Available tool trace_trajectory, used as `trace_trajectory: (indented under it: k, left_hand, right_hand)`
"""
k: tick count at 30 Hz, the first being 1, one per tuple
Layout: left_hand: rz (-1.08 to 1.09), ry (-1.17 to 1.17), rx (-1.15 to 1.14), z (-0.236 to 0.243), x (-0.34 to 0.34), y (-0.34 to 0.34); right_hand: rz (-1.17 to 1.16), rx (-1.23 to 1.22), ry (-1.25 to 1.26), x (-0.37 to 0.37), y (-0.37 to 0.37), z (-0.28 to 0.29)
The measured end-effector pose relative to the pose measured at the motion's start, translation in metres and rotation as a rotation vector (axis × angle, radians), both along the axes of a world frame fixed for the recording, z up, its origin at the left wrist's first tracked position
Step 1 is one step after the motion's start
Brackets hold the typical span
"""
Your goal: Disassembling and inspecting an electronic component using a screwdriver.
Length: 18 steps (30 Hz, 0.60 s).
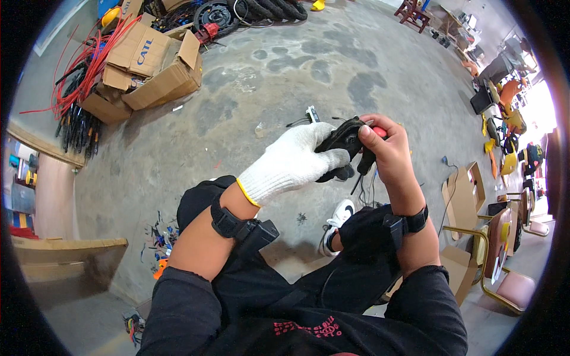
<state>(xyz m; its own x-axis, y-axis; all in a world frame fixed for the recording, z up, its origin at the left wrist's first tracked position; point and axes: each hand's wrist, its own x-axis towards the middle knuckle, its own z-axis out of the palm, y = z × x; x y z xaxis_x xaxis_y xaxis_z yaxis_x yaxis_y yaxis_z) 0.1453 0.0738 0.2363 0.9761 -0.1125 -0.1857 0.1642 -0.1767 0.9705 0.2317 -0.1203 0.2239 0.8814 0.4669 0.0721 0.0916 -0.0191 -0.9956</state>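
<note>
My left hand [300, 155], in a white knitted glove with a yellow cuff edge, wraps round a black moulded part [346, 137] with a round recess in its side. My bare right hand [386, 145] is closed at the part's right end, thumb and fingers pinching. Between those fingers shows a red rounded object [379, 132], perhaps a tool handle; most of it is hidden. Both hands meet in front of me, above my knees. Thin dark wires [367, 190] hang below the part. Just beyond my hands, a small silver-and-black piece [312, 114] shows.
Cardboard boxes [155, 62], red cables [89, 65] and black tyres [267, 9] lie at far left. Colourful scraps [160, 240] litter the floor beside my left leg. To my right stand a chair [515, 291] and flattened cardboard [460, 199], with many loose parts behind.
</note>
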Motion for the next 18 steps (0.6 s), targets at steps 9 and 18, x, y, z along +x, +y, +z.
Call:
trace_trajectory:
  k: [9,18]
  left_hand:
    - [0.063,-0.105,-0.104,-0.012,0.000,-0.004]
    - [0.121,-1.177,0.504,-0.008,0.011,0.008]
  right_hand:
    - [0.012,0.012,-0.251,-0.008,-0.002,-0.005]
    - [0.149,0.236,-0.964,-0.007,0.007,-0.005]
